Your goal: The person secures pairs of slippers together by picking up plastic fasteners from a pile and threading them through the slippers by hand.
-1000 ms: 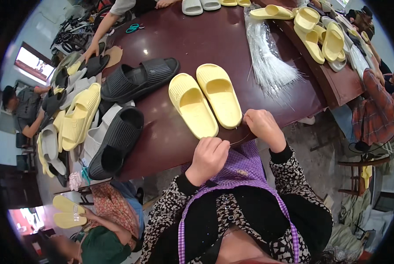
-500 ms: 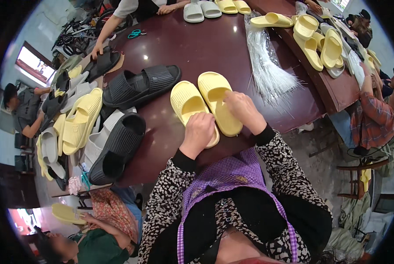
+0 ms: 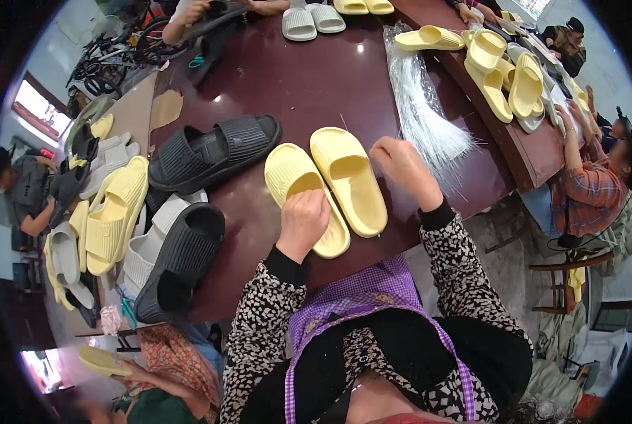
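Note:
A pair of pale yellow slippers lies side by side before me, toes pointing away. My left hand (image 3: 305, 219), fingers curled closed, rests over the opening of the left slipper (image 3: 288, 168); whatever it pinches, if anything, is hidden. Just right of the right slipper (image 3: 336, 147), my right hand (image 3: 408, 168) hovers with its fingers bent together, apart from the slipper. I cannot make out anything in it. A thin pale strand sticks up by the right slipper's toe.
Black slippers (image 3: 213, 152) and a yellow slipper (image 3: 118, 212) crowd the left side. A bundle of thin white plastic ties (image 3: 436, 124) lies back right. More yellow slippers (image 3: 487, 88) sit on the raised table at right. Scissors (image 3: 197, 61) lie far left. Several people work around.
My right hand has lifted off the right slipper and moved right. My left hand has shifted slightly left and nearer. The person across has raised a dark slipper from the table.

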Action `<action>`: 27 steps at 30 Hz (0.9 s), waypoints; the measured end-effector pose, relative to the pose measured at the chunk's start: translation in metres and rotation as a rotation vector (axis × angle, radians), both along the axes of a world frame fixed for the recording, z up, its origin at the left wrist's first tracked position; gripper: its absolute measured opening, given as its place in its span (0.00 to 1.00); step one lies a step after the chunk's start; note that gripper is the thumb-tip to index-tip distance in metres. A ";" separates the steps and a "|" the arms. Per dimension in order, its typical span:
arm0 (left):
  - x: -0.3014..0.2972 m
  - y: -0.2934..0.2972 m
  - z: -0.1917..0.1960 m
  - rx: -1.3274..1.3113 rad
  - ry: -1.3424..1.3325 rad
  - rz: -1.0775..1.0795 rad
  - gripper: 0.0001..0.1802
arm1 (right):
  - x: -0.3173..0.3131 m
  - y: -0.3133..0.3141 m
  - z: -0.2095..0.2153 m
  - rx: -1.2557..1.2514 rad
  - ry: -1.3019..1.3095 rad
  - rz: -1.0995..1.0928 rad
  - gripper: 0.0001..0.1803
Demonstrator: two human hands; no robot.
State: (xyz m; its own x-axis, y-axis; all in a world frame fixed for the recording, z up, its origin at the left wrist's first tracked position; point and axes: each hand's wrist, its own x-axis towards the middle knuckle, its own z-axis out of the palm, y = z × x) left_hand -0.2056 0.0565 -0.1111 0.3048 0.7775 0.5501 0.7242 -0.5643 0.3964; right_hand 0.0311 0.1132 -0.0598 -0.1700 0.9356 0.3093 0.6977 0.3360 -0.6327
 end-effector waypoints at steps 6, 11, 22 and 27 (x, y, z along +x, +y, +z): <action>0.002 0.005 -0.006 0.012 0.038 0.003 0.02 | -0.013 0.082 -0.030 -0.048 -0.168 -0.093 0.13; 0.002 0.005 -0.008 -0.005 0.081 0.026 0.02 | -0.035 0.114 -0.057 -0.178 -0.105 -0.075 0.14; 0.000 0.011 -0.006 0.051 0.060 0.063 0.04 | -0.056 0.105 -0.061 -0.042 0.331 0.096 0.07; -0.002 0.012 -0.005 0.008 0.075 0.011 0.04 | -0.052 0.087 -0.035 -0.209 0.156 0.259 0.07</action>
State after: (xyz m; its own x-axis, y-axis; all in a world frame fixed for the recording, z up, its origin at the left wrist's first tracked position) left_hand -0.2074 0.0681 -0.1159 0.3367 0.7770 0.5320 0.7577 -0.5589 0.3368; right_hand -0.0212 0.2004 -0.0947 -0.3758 0.9132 0.1574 0.4961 0.3417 -0.7982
